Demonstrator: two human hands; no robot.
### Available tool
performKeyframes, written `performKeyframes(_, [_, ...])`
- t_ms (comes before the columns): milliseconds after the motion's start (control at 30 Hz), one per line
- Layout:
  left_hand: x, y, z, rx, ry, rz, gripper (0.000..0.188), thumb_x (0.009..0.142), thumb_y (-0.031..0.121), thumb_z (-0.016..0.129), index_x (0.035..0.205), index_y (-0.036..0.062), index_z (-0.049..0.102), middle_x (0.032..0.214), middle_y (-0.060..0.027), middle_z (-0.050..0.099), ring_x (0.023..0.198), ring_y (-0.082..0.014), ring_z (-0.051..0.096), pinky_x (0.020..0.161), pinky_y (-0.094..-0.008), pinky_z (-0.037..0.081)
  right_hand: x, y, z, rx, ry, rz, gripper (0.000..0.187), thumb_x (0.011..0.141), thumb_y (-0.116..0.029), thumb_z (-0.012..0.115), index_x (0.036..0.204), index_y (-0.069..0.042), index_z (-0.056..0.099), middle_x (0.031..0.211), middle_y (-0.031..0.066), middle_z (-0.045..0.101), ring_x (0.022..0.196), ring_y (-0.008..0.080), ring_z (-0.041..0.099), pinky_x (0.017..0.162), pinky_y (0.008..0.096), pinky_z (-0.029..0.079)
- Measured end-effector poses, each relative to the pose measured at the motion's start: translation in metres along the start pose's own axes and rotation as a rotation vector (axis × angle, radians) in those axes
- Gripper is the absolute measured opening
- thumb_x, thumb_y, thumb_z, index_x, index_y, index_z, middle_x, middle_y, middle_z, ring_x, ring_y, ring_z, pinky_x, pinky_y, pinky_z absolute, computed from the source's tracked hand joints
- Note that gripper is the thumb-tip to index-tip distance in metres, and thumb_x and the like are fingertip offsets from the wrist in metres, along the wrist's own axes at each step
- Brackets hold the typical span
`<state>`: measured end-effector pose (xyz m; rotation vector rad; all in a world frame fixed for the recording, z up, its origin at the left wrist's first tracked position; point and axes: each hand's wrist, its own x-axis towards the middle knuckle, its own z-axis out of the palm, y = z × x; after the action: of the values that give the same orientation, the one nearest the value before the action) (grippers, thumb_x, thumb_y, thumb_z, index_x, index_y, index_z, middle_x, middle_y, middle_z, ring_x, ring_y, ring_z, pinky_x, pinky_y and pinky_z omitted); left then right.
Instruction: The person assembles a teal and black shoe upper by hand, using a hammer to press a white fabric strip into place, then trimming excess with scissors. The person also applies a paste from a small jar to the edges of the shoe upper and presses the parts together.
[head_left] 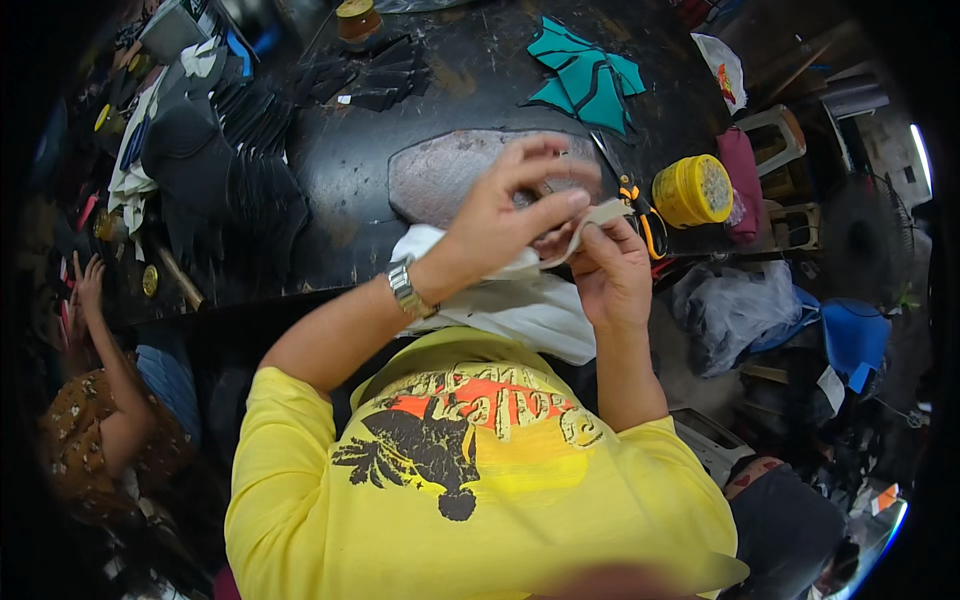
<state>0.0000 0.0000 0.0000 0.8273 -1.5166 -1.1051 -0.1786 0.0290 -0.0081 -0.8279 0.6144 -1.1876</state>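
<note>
My right hand [612,275] is closed on a pale cream strip [607,212], pinching it between thumb and fingers. The strip curves down in front of me, one end sticking up past the fingertips. My left hand [510,200], with a metal watch on its wrist, hovers close to the strip's left side. Its fingers are smeared by motion, so their hold is unclear. Beneath the hands a flat grey stone slab [430,180] lies on the black table. White cloth [530,310] spreads over the table's near edge and my lap.
Orange-handled scissors [652,232] lie right of my hands beside a yellow tub [692,190]. Teal cut pieces [585,75] and black cut pieces [370,75] lie farther back. Stacked black pieces [225,160] fill the left side. Another person's hand [90,285] is at far left.
</note>
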Motion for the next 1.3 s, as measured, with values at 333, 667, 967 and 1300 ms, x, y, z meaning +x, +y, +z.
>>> performKeyframes(333, [0.214,-0.092,-0.008,1.193,-0.248,0.346,0.065,0.083,0.018,0.073,0.143,0.0147,0.049,0.147,-0.0115,0.048,0.139,-0.0293,0.043,0.114,-0.0488,0.035,-0.005,-0.029,-0.031,0.092,-0.274,0.142,0.010,0.086,0.006,0.065,0.095,0.004,0.070,0.094,0.0119,0.068,0.065,0.0113,0.061,0.056,0.0267,0.050])
performKeyframes(667, [0.277,-0.084,-0.011,1.504,-0.599,0.309,0.063,0.062,0.033,0.085,0.116,0.0112,0.062,0.123,-0.0119,0.064,0.125,-0.0290,0.054,0.100,-0.0524,0.041,0.001,-0.021,-0.034,-0.084,-0.338,0.307,0.012,0.087,0.000,0.073,0.098,-0.001,0.067,0.089,0.0022,0.066,0.071,0.0054,0.061,0.058,0.0189,0.046])
performKeyframes(967, [0.256,-0.071,-0.022,1.410,-0.661,0.137,0.061,0.074,0.030,0.082,0.129,0.0117,0.061,0.104,-0.0089,0.071,0.094,-0.0308,0.070,0.089,-0.0449,0.053,0.024,0.014,-0.035,0.028,-0.176,0.484,0.008,0.095,-0.006,0.064,0.100,-0.002,0.059,0.106,0.0132,0.066,0.071,0.0177,0.069,0.057,0.0261,0.054])
performKeyframes(1300, [0.184,0.007,-0.047,-0.080,-0.131,-0.317,0.031,0.090,0.022,0.071,0.109,0.0003,0.062,0.092,-0.0112,0.065,0.082,-0.0124,0.062,0.072,-0.0315,0.050,0.025,0.019,-0.045,0.068,-0.030,0.255,0.006,0.095,-0.004,0.061,0.101,-0.005,0.060,0.111,0.0217,0.067,0.054,0.0176,0.062,0.048,0.0266,0.050])
